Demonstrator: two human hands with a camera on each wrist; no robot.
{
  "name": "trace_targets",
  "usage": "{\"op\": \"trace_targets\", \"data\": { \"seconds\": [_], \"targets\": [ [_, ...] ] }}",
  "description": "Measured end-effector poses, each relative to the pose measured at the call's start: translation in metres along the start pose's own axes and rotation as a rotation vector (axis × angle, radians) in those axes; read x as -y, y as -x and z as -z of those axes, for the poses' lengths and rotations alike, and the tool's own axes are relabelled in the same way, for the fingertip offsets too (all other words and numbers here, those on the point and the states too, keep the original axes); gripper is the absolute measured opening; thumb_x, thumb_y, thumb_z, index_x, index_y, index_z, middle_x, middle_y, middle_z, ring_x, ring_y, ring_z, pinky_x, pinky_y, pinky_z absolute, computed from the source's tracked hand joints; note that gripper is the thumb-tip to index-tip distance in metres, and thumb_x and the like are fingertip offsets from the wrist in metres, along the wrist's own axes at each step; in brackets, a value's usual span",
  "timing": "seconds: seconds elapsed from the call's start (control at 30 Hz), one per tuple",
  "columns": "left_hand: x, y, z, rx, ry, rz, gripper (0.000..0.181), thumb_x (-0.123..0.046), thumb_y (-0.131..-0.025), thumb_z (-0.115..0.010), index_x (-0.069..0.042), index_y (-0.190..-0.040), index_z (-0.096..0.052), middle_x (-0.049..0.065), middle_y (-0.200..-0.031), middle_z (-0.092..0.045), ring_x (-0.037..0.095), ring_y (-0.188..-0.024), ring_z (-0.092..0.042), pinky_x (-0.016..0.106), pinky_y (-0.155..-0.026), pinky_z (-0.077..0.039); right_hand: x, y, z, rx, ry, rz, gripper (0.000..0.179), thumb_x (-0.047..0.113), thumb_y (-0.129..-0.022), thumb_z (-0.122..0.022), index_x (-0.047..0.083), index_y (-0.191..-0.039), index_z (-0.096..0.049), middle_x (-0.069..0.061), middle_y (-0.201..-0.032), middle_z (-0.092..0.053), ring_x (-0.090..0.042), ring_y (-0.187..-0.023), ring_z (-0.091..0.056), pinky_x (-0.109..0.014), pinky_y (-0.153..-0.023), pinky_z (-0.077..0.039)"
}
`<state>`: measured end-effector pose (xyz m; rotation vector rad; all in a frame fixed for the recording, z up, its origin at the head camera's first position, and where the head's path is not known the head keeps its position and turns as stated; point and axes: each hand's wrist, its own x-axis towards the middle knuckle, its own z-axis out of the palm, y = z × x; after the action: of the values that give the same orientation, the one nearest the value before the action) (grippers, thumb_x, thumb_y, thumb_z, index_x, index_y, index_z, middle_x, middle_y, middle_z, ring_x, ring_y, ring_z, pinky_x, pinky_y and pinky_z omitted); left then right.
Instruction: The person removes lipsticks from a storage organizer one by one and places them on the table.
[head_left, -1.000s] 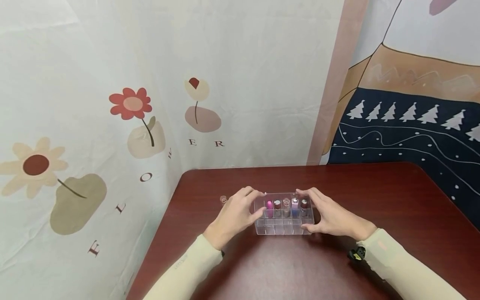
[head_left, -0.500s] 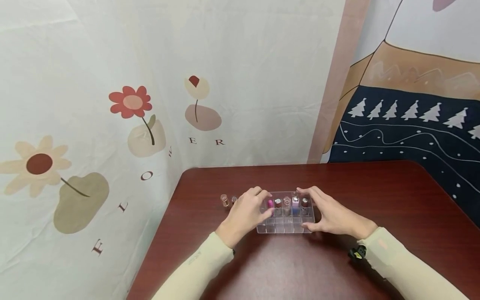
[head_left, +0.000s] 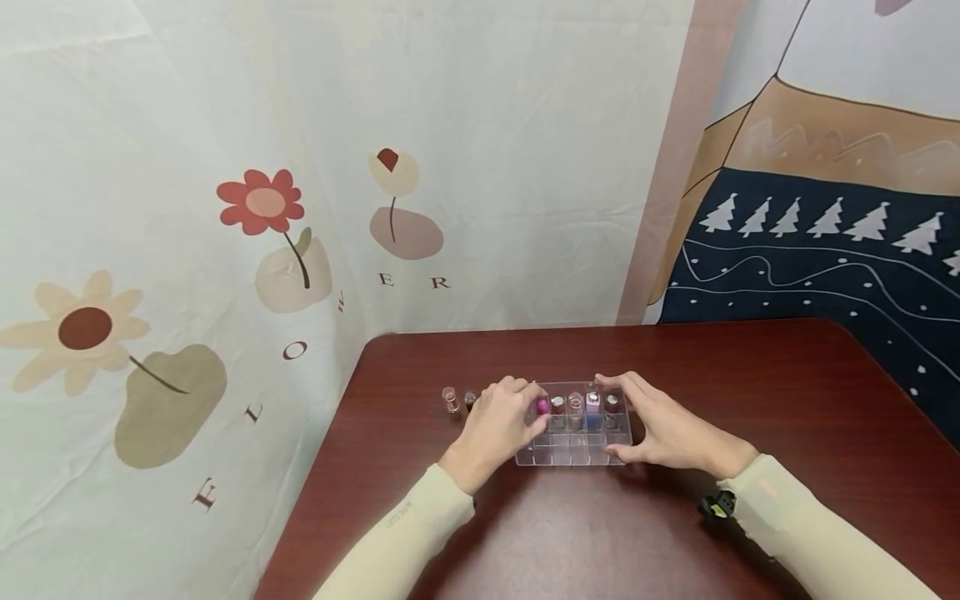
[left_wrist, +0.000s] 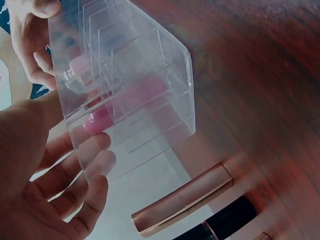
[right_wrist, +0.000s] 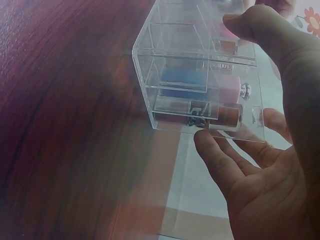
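A clear acrylic lipstick organizer point(head_left: 570, 456) stands on the table with several lipsticks in its back row. They include a bright pink one point(head_left: 542, 407), a clear-capped one point(head_left: 575, 408) and a lilac-and-blue one point(head_left: 593, 408). My left hand point(head_left: 497, 427) holds the organizer's left end, fingers bent along its side and back. At the opposite end, my right hand point(head_left: 667, 429) grips it with the thumb low at the front and the fingers behind. The right wrist view shows a clear tube with a brown cap point(right_wrist: 227, 116) in the end slot. Front slots hold no lipsticks.
Left of the organizer, a rose-gold lipstick point(left_wrist: 182, 200) and a black one point(left_wrist: 231, 217) stand on the dark red wooden table point(head_left: 585, 533). A flower-printed curtain point(head_left: 510, 167) hangs behind the table, and a navy tree-patterned cloth point(head_left: 817, 258) hangs at the right.
My left hand has moved right, closer against the organizer, uncovering the loose lipsticks beside it. The right hand stays at the right end. The view has shifted slightly.
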<state>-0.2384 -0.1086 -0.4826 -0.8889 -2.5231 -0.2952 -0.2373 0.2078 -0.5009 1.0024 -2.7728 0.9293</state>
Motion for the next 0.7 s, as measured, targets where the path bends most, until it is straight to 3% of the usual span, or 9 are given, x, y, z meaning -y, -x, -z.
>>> {"op": "trace_targets", "data": {
  "seconds": [0.33, 0.7],
  "targets": [
    [-0.0034, -0.0019, -0.0025, 0.012, -0.028, 0.037, 0.017, -0.028, -0.096, -0.098, -0.019, -0.106, -0.086, -0.007, -0.094, -0.082, 0.018, -0.088, -0.071, 0.034, -0.075, -0.062, -0.0002, 0.0007, -0.0007, 0.0, -0.008, -0.006, 0.104, 0.032, -0.086, -0.106, 0.012, -0.169, -0.047, -0.007, -0.165, -0.059, -0.024, -0.14, -0.07, -0.057, -0.116, -0.065],
    [-0.003, -0.001, -0.0015, 0.007, 0.021, 0.06, 0.011, -0.02, -0.098, -0.096, -0.02, -0.104, -0.087, -0.006, -0.094, -0.083, 0.019, -0.09, -0.074, 0.037, -0.077, -0.065, -0.0003, -0.0008, -0.0009, -0.001, 0.005, -0.003, 0.104, 0.032, -0.085, -0.106, 0.011, -0.169, -0.047, -0.006, -0.165, -0.06, -0.022, -0.14, -0.07, -0.057, -0.117, -0.064]
  ]
}}
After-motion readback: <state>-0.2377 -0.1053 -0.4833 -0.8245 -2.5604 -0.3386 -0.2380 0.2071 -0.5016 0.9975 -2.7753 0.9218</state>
